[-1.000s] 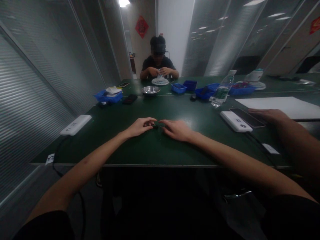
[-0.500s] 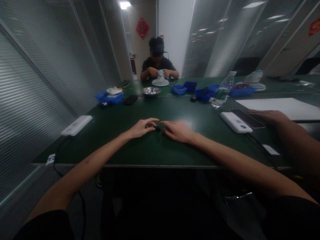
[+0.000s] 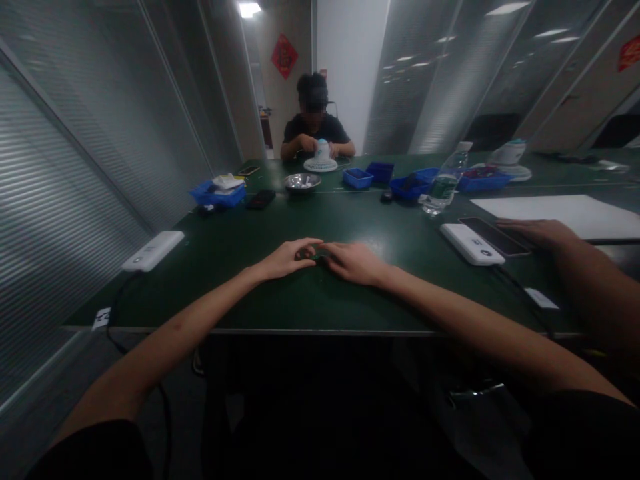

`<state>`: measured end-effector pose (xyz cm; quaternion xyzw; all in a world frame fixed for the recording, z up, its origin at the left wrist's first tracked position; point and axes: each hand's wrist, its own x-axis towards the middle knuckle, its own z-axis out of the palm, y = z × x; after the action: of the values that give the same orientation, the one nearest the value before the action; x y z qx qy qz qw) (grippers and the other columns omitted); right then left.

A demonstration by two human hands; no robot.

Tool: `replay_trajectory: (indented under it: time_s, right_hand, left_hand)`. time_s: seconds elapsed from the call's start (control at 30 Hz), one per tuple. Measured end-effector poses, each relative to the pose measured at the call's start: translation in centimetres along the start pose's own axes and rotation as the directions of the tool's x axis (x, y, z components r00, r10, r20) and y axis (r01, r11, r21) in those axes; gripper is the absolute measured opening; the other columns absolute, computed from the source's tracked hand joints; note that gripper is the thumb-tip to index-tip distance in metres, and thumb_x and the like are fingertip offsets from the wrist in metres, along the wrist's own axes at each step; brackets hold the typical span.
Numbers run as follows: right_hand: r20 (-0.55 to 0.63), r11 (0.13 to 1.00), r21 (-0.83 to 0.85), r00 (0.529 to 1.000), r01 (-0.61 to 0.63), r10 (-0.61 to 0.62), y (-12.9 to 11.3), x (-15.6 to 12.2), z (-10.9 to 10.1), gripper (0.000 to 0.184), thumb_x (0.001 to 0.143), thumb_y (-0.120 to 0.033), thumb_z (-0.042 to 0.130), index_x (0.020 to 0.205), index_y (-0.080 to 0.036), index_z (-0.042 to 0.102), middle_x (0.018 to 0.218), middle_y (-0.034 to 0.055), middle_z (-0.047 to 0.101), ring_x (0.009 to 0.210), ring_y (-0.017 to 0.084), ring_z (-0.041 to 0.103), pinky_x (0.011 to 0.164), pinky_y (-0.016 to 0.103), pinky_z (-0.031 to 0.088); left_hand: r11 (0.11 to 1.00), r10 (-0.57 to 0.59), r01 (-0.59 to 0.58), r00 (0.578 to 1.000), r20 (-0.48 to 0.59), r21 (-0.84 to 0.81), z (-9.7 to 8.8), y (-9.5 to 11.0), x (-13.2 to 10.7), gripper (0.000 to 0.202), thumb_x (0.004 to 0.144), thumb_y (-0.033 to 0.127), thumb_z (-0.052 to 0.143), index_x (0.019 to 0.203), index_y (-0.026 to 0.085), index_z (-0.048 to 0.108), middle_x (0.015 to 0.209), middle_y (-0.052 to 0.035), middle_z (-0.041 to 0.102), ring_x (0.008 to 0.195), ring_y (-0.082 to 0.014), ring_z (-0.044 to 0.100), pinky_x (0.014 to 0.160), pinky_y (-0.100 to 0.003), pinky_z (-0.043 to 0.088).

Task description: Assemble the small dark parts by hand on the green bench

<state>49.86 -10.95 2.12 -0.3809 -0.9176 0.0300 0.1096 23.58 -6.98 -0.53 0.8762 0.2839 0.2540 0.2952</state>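
My left hand (image 3: 289, 259) and my right hand (image 3: 353, 261) meet at the middle of the dark green table (image 3: 280, 293). Their fingertips pinch a small dark object (image 3: 313, 254) between them, too small and dim to name. Both forearms stretch out from the near table edge. The fingers of both hands are curled in around the object.
A white power bank (image 3: 153, 250) with a cable lies at left; another (image 3: 470, 243) and a phone (image 3: 493, 235) lie at right under another person's hand (image 3: 537, 233). Blue bins (image 3: 218, 193), a metal bowl (image 3: 301, 181), a water bottle (image 3: 445, 180) and a seated person (image 3: 316, 127) are beyond.
My left fingers have closed in toward my right fingertips over the small dark object. The person opposite has shifted the white item in their hands.
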Motion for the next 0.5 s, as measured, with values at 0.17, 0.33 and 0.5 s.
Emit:
replay_trajectory:
  time_s: [0.17, 0.33, 0.5]
  right_hand:
    - [0.004, 1.000, -0.016, 1.000, 0.004, -0.004, -0.04, -0.02, -0.16, 0.049, 0.106, -0.034, 0.045, 0.152, -0.018, 0.051, 0.134, 0.0139, 0.070, 0.095, 0.022, 0.072, 0.077, 0.030, 0.049]
    - [0.008, 1.000, -0.021, 1.000, 0.018, -0.017, -0.15, 0.00, -0.34, 0.049, 0.106, -0.033, 0.046, 0.152, -0.016, 0.051, 0.129, 0.0147, 0.072, 0.095, 0.023, 0.072, 0.077, 0.030, 0.048]
    - [0.003, 1.000, -0.013, 1.000, 0.017, -0.017, -0.07, -0.03, -0.25, 0.049, 0.105, -0.032, 0.046, 0.152, -0.016, 0.051, 0.133, 0.0149, 0.071, 0.092, 0.022, 0.072, 0.076, 0.031, 0.048]
  left_hand:
    - [0.997, 0.006, -0.003, 0.999, -0.034, 0.071, -0.10, -0.56, -0.09, 0.056, 0.096, 0.030, 0.068, 0.150, 0.023, 0.055, 0.115, -0.0080, 0.070, 0.103, -0.0216, 0.066, 0.087, -0.034, 0.050]
    - [0.994, -0.023, 0.031, 0.997, -0.075, 0.109, -0.15, -0.91, -0.10, 0.053, 0.097, 0.031, 0.066, 0.149, 0.024, 0.056, 0.116, -0.0083, 0.070, 0.106, -0.0227, 0.066, 0.086, -0.035, 0.050]
    - [0.999, 0.015, -0.015, 1.000, -0.014, 0.030, 0.17, -0.07, 0.02, 0.059, 0.097, 0.030, 0.068, 0.153, 0.023, 0.051, 0.118, -0.0081, 0.071, 0.106, -0.0218, 0.067, 0.089, -0.035, 0.050]
